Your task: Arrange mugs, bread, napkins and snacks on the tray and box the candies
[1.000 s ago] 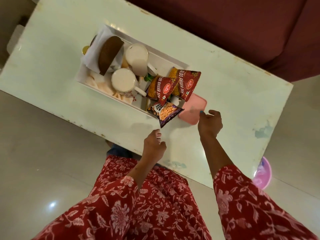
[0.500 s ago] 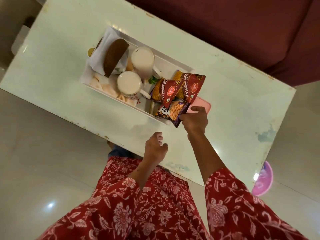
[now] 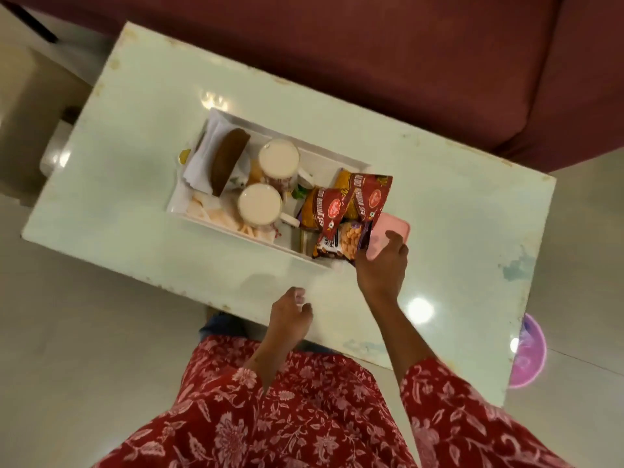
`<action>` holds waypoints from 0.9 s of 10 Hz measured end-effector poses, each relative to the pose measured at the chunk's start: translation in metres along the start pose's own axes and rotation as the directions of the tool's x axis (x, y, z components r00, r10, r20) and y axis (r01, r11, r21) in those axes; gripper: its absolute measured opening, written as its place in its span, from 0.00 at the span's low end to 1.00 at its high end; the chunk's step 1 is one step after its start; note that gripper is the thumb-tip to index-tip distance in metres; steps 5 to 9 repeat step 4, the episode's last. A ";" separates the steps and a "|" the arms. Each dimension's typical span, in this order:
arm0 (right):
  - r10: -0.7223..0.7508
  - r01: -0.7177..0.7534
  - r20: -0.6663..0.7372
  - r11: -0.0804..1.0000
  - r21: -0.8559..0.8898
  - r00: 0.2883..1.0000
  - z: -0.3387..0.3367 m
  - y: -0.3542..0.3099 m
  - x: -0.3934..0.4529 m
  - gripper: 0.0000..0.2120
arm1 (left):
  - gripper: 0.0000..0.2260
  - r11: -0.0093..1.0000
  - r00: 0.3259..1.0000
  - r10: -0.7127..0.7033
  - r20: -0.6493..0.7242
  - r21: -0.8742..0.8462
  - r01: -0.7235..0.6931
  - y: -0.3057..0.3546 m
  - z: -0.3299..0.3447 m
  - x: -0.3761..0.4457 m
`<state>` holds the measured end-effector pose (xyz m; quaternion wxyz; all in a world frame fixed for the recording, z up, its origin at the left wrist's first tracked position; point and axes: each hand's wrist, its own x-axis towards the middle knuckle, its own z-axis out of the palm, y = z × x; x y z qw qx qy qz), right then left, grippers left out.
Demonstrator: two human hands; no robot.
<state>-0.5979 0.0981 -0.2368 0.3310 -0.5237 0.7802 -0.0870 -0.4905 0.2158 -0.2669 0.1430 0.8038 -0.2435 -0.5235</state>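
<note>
Left hand (image 3: 291, 314) hovers loosely curled and empty over the surface (image 3: 456, 211). Right hand (image 3: 381, 263) grips the pink box (image 3: 391, 236) at the tray's (image 3: 324, 157) near corner, fingers wrapped on its edge. In the tray: peanut pack (image 3: 341, 244), two red snack packs (image 3: 351, 201), two full mugs (image 3: 260, 202), then bread (image 3: 228, 160) on napkins (image 3: 199, 167).

We see red fabric w/ pale pink floral print on both sleeves: left sleeve (image 3: 236, 393), right sleeve (image 3: 472, 417). Same print runs across the garment front (image 3: 320, 417). Forearms bare below cuffs; both hands bare, no rings or watch visible.
</note>
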 end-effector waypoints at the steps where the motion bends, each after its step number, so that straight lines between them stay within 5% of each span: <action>1: -0.086 0.075 -0.065 0.985 -0.154 0.994 0.008 -0.001 -0.027 0.28 | 0.15 0.985 0.997 0.074 -0.007 0.159 -0.072 -0.008 -0.031 -0.002; 4: -0.053 0.104 0.141 0.920 -0.377 0.989 0.052 -0.003 -0.129 0.24 | 0.13 0.604 0.904 0.380 0.195 0.688 -0.402 -0.046 -0.153 -0.007; 9: -0.053 0.104 0.141 0.920 -0.377 0.989 0.052 -0.003 -0.129 0.24 | 0.13 0.604 0.904 0.380 0.195 0.688 -0.402 -0.046 -0.153 -0.007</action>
